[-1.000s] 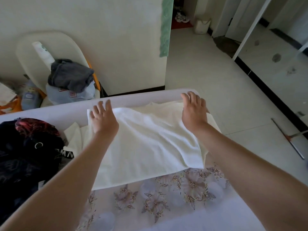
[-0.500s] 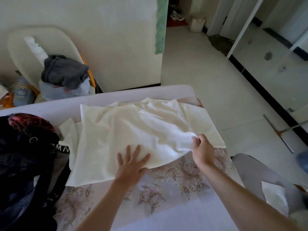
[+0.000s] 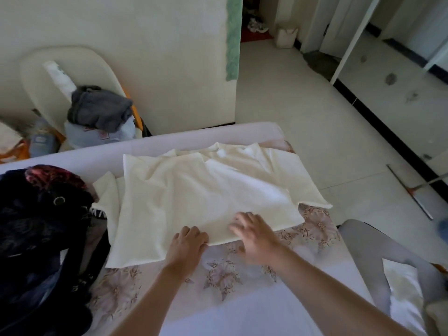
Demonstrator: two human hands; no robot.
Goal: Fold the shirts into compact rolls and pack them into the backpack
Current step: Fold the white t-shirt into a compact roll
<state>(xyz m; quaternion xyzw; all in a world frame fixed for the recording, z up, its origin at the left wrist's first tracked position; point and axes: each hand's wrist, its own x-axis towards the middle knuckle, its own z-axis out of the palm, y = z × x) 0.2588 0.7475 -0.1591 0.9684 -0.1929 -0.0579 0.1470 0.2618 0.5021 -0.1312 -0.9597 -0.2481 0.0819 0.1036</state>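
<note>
A white shirt (image 3: 208, 197) lies spread flat on the bed's floral sheet (image 3: 225, 277), with its collar at the far side. My left hand (image 3: 189, 242) is at the shirt's near hem, its fingers curled over the edge of the cloth. Just to its right, my right hand (image 3: 253, 232) lies on the same hem with fingers extended; it is blurred by motion. A dark heap (image 3: 41, 229) with a metal ring lies on the left of the bed. I cannot tell whether the heap is the backpack or clothes.
Behind the bed, a pale chair (image 3: 72, 69) holds grey clothes (image 3: 99, 110). The wall (image 3: 145, 57) stands behind it. Tiled floor (image 3: 303, 117) opens to the right, with a squeegee (image 3: 412, 192) lying on it. A grey-clad leg (image 3: 378, 258) is at the lower right.
Both hands came back from the shirt's far edge to its near hem. The right hand let go of the right side and slid left, close to the left hand, whose fingers have curled.
</note>
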